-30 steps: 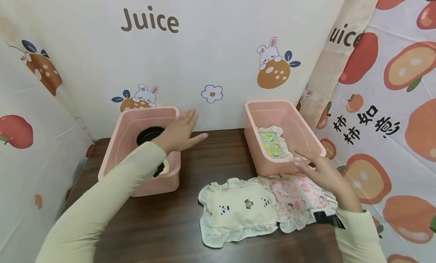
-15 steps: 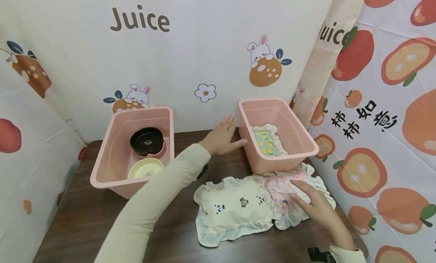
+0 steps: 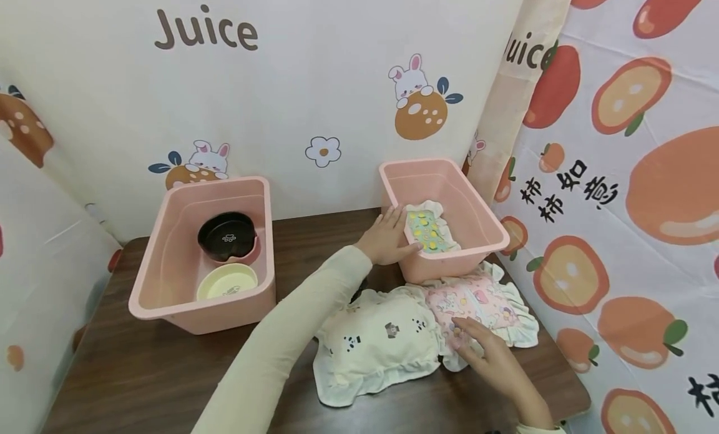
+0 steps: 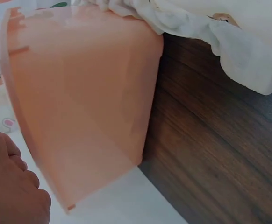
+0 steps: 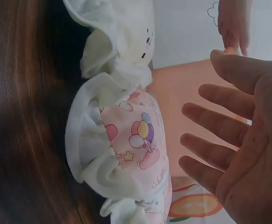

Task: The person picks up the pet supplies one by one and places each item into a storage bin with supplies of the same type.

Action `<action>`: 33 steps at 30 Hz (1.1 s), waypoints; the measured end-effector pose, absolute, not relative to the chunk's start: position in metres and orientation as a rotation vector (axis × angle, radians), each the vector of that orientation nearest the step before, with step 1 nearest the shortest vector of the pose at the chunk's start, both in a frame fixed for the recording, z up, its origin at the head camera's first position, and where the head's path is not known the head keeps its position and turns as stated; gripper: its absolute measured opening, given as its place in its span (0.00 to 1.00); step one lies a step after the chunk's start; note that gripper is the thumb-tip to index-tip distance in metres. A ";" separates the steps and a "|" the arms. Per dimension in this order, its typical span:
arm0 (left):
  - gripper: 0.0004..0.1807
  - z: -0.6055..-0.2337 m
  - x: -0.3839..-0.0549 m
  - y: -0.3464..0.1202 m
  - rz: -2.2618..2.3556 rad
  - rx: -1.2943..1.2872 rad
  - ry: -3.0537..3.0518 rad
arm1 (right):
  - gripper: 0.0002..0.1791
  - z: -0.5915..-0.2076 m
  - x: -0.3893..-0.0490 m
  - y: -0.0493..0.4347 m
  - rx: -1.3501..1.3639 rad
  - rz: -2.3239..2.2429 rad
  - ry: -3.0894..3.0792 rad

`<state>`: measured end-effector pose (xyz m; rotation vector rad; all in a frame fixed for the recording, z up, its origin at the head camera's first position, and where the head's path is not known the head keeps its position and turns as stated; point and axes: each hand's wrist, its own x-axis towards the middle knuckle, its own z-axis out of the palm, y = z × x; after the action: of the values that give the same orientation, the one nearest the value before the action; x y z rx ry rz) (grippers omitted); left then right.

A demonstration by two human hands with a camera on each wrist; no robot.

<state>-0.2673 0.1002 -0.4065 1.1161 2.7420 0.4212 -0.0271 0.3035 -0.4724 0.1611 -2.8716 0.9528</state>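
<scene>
In the head view my left hand (image 3: 383,239) is at the left rim of the right-hand pink bin (image 3: 477,225), fingers extended and thumb pointing over the near edge. Inside that bin lies a small green pillow (image 3: 425,228) with yellow print and white ruffles. My right hand (image 3: 494,365), fingers spread and holding nothing, hovers just in front of a pink ruffled pillow (image 3: 489,303). Beside it on the left is a cream pillow (image 3: 387,337) with animal prints. The right wrist view shows the palm and loose fingers (image 5: 211,116) beside the pink pillow.
Another pink bin (image 3: 171,253) stands at the back left. It contains a black round dish (image 3: 224,234) resting over a pink one, and a pale yellow dish (image 3: 227,281). Printed cloth walls (image 3: 314,65) enclose the back and sides of the dark wooden table (image 3: 140,371).
My left hand has swung right from above the left bin to the right bin's rim. My right hand has drawn back toward the front, lower in view. The view has panned right.
</scene>
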 end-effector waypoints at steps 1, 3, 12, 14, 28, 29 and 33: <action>0.51 -0.407 -0.268 0.101 0.430 1.103 2.737 | 0.23 -0.473 -0.028 0.303 0.167 0.951 -2.871; 0.51 -0.408 -0.269 0.102 0.441 1.088 2.731 | 0.23 -0.474 -0.029 0.302 0.195 0.942 -2.860; 0.53 -0.424 -0.279 0.104 0.436 1.098 2.726 | 0.25 -0.475 -0.040 0.295 0.344 0.890 -2.867; 0.53 -0.425 -0.280 0.104 0.441 1.099 2.722 | 0.27 -0.474 -0.045 0.291 0.387 0.897 -2.877; 0.51 -0.422 -0.277 0.104 0.451 1.080 2.734 | 0.51 -0.489 -0.109 0.246 1.016 0.503 -3.052; 0.51 -0.422 -0.277 0.104 0.452 1.081 2.735 | 0.54 -0.491 -0.114 0.243 1.055 0.458 -3.072; 0.51 -0.422 -0.277 0.105 0.446 1.083 2.733 | 0.62 -0.495 -0.130 0.234 1.163 0.383 -3.165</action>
<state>-0.2767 0.1047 -0.4219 1.0831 2.7326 0.4459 -0.1299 0.2344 -0.4947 1.1628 -3.1651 0.3832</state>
